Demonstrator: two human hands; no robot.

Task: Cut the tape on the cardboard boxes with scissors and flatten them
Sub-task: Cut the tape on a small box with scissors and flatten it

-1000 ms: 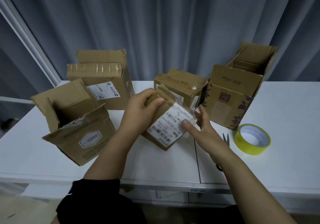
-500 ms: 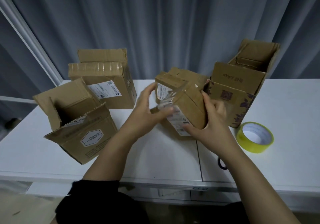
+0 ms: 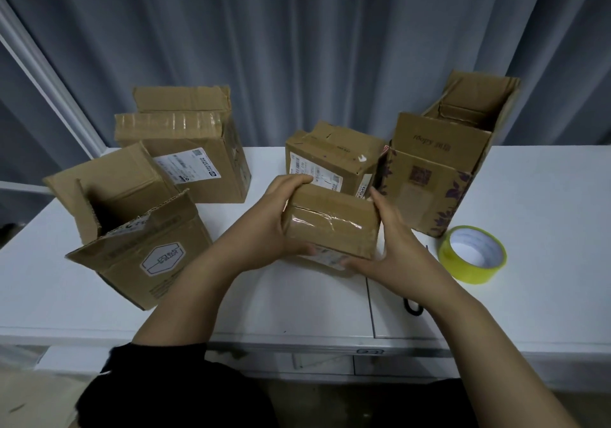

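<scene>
Left hand and right hand clasp the small taped box from either side; fingers curl over its far edge, thumbs at the near bottom edge; both grips closed on it, over mid tabletop; scissors mostly hidden beneath the right forearm, only a black handle loop showing; box label unreadable.

The small box has been turned, taped seam now facing the camera (label underneath).

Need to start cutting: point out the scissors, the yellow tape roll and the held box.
scissors (image 3: 413, 311): head view, black handle loop
yellow tape roll (image 3: 469, 270): head view, outer wall
held box (image 3: 330, 229): head view, taped face
</scene>
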